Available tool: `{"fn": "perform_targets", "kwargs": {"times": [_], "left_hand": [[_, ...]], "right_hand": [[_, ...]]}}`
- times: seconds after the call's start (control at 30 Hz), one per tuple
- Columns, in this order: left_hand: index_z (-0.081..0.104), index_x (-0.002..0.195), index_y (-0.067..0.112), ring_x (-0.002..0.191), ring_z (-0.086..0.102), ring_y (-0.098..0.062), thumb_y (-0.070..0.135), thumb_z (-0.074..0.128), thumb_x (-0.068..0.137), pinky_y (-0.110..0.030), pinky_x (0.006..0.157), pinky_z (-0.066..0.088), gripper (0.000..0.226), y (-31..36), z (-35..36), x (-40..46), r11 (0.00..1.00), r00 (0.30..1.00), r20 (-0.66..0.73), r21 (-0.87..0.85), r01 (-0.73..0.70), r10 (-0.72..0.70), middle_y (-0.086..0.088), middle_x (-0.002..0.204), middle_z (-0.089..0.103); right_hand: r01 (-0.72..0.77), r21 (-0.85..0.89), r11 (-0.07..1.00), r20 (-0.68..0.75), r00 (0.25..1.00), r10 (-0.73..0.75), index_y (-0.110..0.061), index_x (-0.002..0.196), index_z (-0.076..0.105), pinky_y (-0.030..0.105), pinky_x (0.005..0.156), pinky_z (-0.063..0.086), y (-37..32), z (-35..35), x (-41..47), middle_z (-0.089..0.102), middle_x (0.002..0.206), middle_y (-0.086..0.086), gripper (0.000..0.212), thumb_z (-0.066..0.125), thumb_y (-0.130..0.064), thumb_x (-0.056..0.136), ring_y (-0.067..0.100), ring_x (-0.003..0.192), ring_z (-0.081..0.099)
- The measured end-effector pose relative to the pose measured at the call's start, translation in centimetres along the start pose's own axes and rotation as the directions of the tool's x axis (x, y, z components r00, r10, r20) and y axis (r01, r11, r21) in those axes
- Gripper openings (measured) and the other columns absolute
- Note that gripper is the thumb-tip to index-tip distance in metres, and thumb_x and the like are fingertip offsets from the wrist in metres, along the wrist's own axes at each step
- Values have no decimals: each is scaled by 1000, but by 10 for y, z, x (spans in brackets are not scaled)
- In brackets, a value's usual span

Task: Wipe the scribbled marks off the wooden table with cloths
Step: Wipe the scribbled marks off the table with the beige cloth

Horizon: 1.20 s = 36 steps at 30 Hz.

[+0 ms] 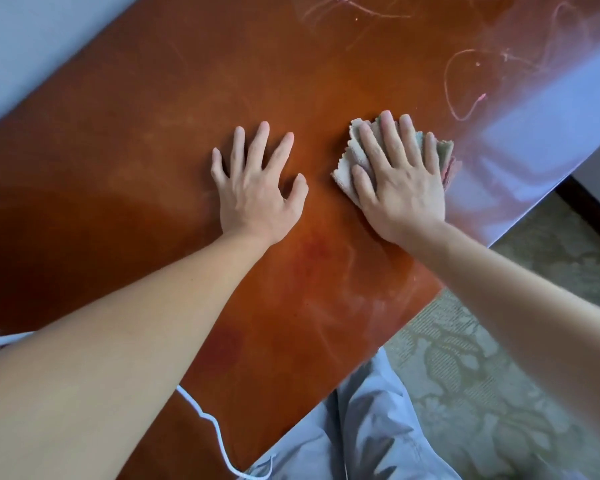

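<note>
Patterned greenish carpet (pixel 482 393) is showing at the bottom right, with grey-blue trousers (pixel 371 427) nearest the camera and one thin white cord (pixel 219 434) trailing over the near edge of the bench (pixel 136 168). Reddish-brown wood, glossy, running diagonally across the whole view.

Two bare forearms are reaching out over it, both stretched pretty much straight, palms down. One left hand (pixel 257 181) is lying flat on the bare wood, fingers (pixel 258 143) spread wide and straight, holding nothing. Just beside it, the right hand (pixel 399 181) is pressing down flat on one cloth (pixel 352 157), a beige-grey rag with some pink peeking out at its right edge, bunched in folds. Those fingers (pixel 390 133) are straight and only slightly apart, tips reaching the cloth's far edge. I'm only counting that one cloth.

Further out, pink scribbled marks (pixel 465 84) are looping near the right edge, and more are scrawling along the far end.
</note>
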<state>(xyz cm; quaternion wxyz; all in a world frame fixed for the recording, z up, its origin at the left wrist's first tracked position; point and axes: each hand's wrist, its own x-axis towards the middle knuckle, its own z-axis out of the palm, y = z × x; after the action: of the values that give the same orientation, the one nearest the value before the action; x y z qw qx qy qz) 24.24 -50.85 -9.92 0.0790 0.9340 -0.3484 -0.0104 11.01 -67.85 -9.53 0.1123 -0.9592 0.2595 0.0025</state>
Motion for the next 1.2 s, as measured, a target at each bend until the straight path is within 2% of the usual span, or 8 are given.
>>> {"fn": "perform_targets", "kwargs": {"times": [0.1,0.23,0.4,0.57,0.73,0.9,1.0,1.2], "left_hand": [[41,154,35,155,21,-33,56,33,97,-64,121,15,62,1,0,-1,1000,1000,-12,-14,3,-3,-4,166,31],[43,153,34,154,23,-33,54,36,96,-64,121,16,61,1,1,-1,999,999,-37,-33,3,-4,-4,165,34],[40,154,35,155,22,-32,59,32,96,-64,121,16,63,-1,2,0,1000,1000,-26,-4,-17,17,-4,166,32],[41,154,34,155,21,-33,56,33,96,-64,121,15,62,-1,1,0,1000,999,-32,-20,-3,2,-4,166,32],[43,153,34,155,23,-32,55,34,96,-63,121,15,62,1,1,-1,1000,999,-37,-22,2,-3,-4,165,34],[43,153,34,155,23,-31,57,34,95,-63,121,15,62,0,1,0,1000,999,-39,-19,5,-6,-3,165,34],[40,154,35,155,22,-30,62,31,97,-63,122,15,64,0,1,1,1000,1000,-25,10,0,1,-3,166,32],[39,154,35,156,19,-29,62,31,98,-62,122,12,63,2,-1,0,1000,1000,-7,7,13,-13,-3,167,30]], "right_hand": [[-4,14,1000,-9,1000,4,-23,163,23,55,126,2,-33,10,-45,16,170,8,62,26,-49,107,31,158,7],[167,99,981,11,986,-169,-22,161,30,53,127,2,-84,26,-132,22,169,7,61,35,-46,105,30,158,10],[420,59,906,60,904,-423,-25,160,32,53,127,8,-50,21,-119,26,168,5,62,38,-51,104,29,157,17],[175,-2,985,-12,985,-175,-28,161,30,51,127,7,5,7,-53,24,168,6,60,33,-50,105,29,157,16],[-135,28,990,-71,988,136,-22,162,26,54,127,3,-41,17,-70,18,170,8,60,31,-45,107,31,158,9],[92,131,987,-16,996,-91,-21,161,31,54,127,6,-112,35,-154,22,169,8,63,41,-44,104,30,158,11],[257,138,957,8,965,-260,-24,160,34,53,126,12,-99,33,-162,27,168,4,62,44,-45,103,27,157,17],[-25,31,999,-75,997,27,-27,159,36,51,126,10,3,9,-99,29,167,6,60,38,-50,103,29,156,20]]}}
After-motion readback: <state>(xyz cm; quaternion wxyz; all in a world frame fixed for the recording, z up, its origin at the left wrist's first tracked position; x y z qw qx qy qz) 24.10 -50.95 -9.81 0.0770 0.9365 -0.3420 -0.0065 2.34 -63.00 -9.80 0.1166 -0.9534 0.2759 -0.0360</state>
